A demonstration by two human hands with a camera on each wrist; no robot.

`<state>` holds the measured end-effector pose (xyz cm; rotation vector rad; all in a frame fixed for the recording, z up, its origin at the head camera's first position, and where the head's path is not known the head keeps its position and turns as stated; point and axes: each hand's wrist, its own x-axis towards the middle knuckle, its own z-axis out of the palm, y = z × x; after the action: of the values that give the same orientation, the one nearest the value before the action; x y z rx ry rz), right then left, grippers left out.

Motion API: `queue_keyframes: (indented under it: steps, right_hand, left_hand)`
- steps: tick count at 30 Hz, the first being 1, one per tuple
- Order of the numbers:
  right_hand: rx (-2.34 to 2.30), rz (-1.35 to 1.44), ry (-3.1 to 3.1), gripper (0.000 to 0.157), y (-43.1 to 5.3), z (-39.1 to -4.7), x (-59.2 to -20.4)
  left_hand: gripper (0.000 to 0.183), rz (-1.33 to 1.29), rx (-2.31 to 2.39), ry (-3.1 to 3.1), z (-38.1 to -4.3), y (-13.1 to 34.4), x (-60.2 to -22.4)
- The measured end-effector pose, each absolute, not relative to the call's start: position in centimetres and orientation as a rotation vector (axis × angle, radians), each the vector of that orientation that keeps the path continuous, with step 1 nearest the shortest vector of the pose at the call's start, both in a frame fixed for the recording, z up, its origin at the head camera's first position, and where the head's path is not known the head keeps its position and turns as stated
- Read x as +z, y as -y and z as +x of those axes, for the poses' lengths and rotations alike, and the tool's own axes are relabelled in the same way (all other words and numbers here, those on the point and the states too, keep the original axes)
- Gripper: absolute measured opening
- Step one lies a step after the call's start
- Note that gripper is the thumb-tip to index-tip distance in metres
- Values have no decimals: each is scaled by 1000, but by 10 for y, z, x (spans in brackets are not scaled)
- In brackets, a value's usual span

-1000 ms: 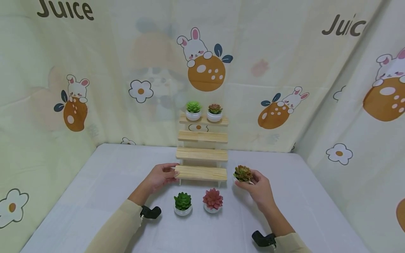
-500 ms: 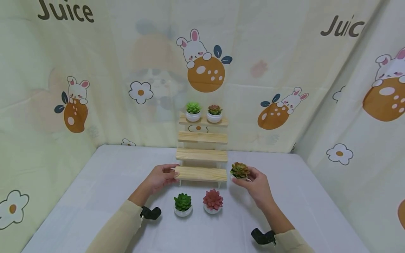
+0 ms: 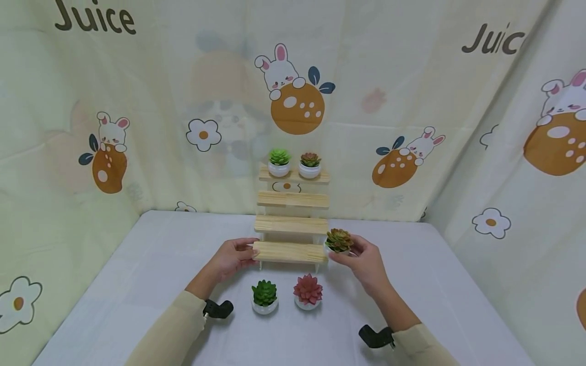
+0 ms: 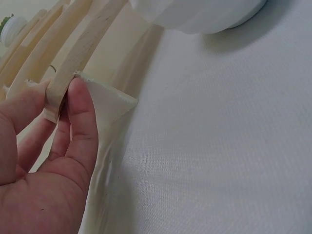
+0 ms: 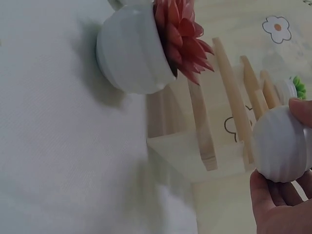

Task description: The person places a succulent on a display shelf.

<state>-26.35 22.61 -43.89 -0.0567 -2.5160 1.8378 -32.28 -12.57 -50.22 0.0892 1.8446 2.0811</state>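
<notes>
My left hand pinches the left end of the lowest board of a wooden tiered shelf; in the left wrist view thumb and fingers close on the board's end. My right hand holds a potted succulent with brownish-green leaves by its white pot, raised at the shelf's right side. In the head view the pot overlaps the right end of the lowest board. On the table before the shelf stand a dark green potted succulent and a red potted succulent.
On the top board sit a bright green potted succulent and a reddish-brown one. The two middle boards are bare. A white cloth covers the table, and a printed curtain hangs behind it.
My right hand has carried the brownish-green succulent leftward and slightly farther back, up to the shelf's right end. My left hand keeps its grip on the lowest board.
</notes>
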Motion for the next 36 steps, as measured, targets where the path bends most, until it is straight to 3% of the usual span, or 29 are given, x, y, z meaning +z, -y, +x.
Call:
queue_keyframes:
  steps: [36]
  right_hand:
    - [1996, 178, 2411, 63, -161, -299, -400]
  left_hand:
    - [52, 107, 2099, -1810, -318, 125, -496]
